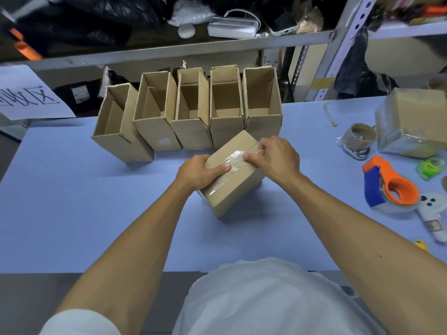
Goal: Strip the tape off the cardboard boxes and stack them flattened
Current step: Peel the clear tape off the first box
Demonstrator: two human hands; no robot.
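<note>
Hands [200, 171] [274, 158] grip taped box [232, 187], apparently picking tape [233, 158].

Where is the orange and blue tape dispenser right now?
In the head view, the tape dispenser lies on the blue table at the person's right, beyond the right hand, just in front of a nearly empty tape roll.

The blue table [72, 213] carries six small cardboard boxes, five open boxes [193, 117] and one taped box [232, 182], plus one plastic-wrapped carton [416, 122], one tape dispenser [389, 187], and one spent tape core [360, 136].
</note>
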